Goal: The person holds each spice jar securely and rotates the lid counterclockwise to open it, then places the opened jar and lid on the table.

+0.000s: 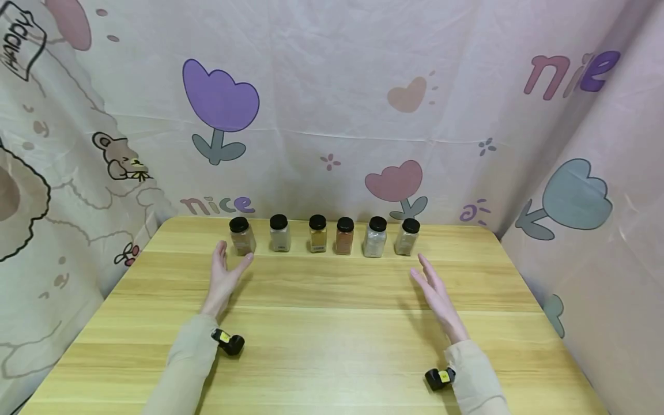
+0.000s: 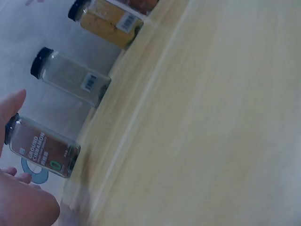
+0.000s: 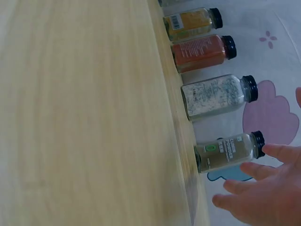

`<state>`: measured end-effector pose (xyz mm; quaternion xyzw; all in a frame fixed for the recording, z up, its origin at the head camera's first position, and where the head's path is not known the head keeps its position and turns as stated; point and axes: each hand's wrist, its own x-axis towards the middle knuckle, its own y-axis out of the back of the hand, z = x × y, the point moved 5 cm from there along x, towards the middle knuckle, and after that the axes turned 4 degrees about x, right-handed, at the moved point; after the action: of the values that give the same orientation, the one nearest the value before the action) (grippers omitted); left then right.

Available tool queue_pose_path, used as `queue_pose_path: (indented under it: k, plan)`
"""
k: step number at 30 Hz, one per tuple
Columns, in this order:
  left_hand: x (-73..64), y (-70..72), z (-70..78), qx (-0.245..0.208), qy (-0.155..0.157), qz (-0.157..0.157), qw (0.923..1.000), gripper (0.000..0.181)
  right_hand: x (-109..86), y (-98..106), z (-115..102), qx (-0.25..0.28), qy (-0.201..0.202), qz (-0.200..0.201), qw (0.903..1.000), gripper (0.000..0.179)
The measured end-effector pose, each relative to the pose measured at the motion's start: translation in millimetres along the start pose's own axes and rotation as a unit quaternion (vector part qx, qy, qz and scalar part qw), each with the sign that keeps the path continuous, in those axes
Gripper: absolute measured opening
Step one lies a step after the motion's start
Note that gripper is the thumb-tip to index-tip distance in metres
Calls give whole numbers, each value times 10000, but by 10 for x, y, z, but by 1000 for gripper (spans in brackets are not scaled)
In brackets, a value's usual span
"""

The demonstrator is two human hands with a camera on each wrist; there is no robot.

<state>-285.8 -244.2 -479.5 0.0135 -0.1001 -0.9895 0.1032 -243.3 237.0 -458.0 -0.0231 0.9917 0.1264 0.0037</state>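
Several spice jars with black lids stand upright in a row along the back of the wooden table. At the row's left end is a ground cinnamon jar; my left hand is just in front of it, thumb spread from the fingers, holding nothing. The right-end jar contains greyish-brown powder, and its label includes the word POWDER. My right hand hovers near that jar with fingers extended and nothing in its grasp. In the right wrist view, its fingertips overlap the lid's edge.
Between the end jars stand a pale powder jar, a yellow powder jar, a reddish-orange jar and a whitish flaked jar. A patterned curtain hangs right behind the table and along both sides.
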Motion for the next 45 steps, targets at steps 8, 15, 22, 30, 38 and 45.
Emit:
queue_pose_path:
  k: [8,15,22,30,38,45]
  plan:
    - [184,23,112,-149,-376,-386,9984,98,14,35,36,528,-98,-180,9984,67]
    - [301,61,181,75,-490,-530,9974,98,6,-4,45,616,-34,-371,9974,65]
    - [403,89,157,244,-427,-718,9962,95,-1,-45,47,644,-100,-403,9971,65]
    - [459,105,187,713,-557,-909,9917,88,9,-76,59,694,-16,-401,9968,64]
    - [487,45,246,960,-731,-800,9895,85,20,-94,54,758,44,-352,9965,63]
    - [507,12,248,1032,-457,-422,9927,79,39,-114,64,928,34,-319,9952,63]
